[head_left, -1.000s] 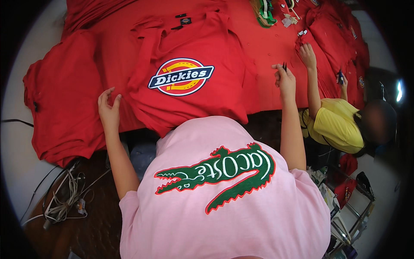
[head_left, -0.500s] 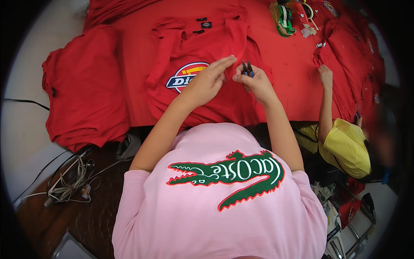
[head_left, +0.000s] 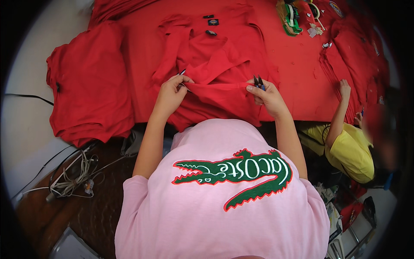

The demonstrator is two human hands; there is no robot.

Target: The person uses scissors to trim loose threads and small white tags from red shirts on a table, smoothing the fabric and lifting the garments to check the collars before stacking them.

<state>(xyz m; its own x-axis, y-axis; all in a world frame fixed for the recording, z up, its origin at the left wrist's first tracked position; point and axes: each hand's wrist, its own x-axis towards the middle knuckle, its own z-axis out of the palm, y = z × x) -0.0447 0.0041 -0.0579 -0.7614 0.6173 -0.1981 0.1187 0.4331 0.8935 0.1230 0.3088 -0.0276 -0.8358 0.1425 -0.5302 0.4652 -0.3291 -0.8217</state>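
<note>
A red shirt lies on the table in front of me, one edge lifted and drawn taut between my two hands. My left hand is closed on that edge at its left end, the fingertips pinched together. A bit of the printed emblem shows beside those fingers; the folded cloth hides most of it. At the other end, my right hand pinches the same edge between thumb and finger. That hand also holds small thread snips, their dark blades pointing up and slightly apart.
Folded red garments are stacked at the left. A green tape dispenser sits at the far right of the red-covered table. A co-worker in a yellow shirt handles more red garments at right. Tangled cables lie lower left.
My hands have moved apart, the left one going left and down to grasp the shirt. The shirt's near part is now lifted and folded, covering most of the emblem.
</note>
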